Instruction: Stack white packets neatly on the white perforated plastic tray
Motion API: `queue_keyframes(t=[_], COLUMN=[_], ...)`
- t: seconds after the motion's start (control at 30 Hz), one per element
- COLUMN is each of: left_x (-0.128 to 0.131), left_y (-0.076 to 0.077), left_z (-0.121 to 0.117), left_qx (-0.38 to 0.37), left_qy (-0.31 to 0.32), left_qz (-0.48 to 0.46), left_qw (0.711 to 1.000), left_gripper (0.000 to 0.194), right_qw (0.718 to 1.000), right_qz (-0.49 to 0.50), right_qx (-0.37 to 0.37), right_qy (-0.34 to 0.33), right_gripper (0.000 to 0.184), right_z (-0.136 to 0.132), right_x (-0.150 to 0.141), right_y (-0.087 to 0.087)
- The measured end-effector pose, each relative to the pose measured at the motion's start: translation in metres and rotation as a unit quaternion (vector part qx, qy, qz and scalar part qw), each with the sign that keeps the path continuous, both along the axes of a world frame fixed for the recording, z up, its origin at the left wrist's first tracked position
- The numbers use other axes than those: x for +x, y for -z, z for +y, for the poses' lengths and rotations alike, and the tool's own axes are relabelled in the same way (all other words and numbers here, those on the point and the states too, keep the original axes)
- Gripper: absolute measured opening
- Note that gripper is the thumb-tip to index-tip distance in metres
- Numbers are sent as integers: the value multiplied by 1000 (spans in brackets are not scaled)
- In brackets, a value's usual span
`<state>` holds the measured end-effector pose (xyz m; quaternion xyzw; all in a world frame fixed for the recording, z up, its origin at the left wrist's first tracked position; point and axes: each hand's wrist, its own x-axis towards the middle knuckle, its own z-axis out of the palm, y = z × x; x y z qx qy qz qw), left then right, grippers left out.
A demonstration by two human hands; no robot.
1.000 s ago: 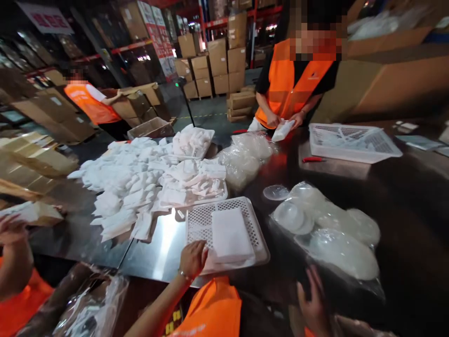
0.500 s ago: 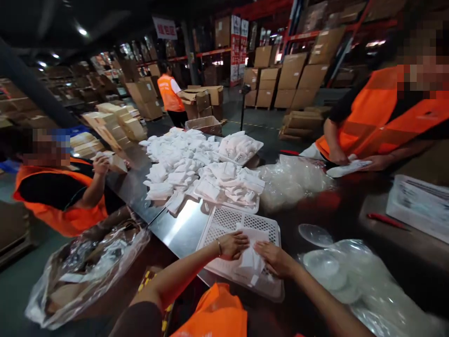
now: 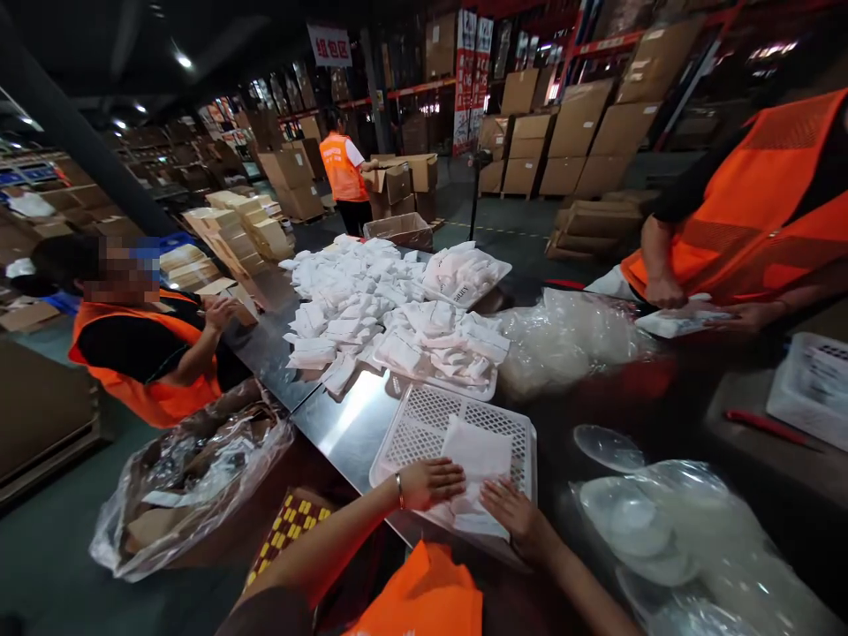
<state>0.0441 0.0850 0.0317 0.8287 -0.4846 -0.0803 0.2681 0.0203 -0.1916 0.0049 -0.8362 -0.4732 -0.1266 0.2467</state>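
Beneath both flattened, open hands, white packet (image 3: 478,450) is pressed on perforated tray (image 3: 424,420); metal table (image 3: 331,402) is ringed by shelving (image 3: 596,44).

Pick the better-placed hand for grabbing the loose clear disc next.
Right, probably. The right hand is nearer the disc; the left hand would have to reach past it.

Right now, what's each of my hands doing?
Left hand: open, palm down on the flat white packet, not gripping.
Right hand: open, fingers on the same packet's near part, not gripping.
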Motion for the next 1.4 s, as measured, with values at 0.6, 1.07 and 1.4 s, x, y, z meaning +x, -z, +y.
queue_keyframes(t=[0.6, 1.07, 1.4], left_x=[14, 20, 16], left_y=[5, 3, 47], left_z=[-59, -40, -88], left_qx=[-77, 106, 71], left_qy=[-592, -574, -353], left_qz=[65, -12, -300], left_qw=[799, 812, 883], left_gripper=[31, 26, 46], right_qw=[832, 871, 929], right_qz=[277, 134, -136], right_qx=[154, -26, -93], right_qy=[456, 472, 332], right_gripper=[74, 34, 54], right_z=[31, 29, 67], right_x=[35, 42, 46], right_y=[-5, -14, 35])
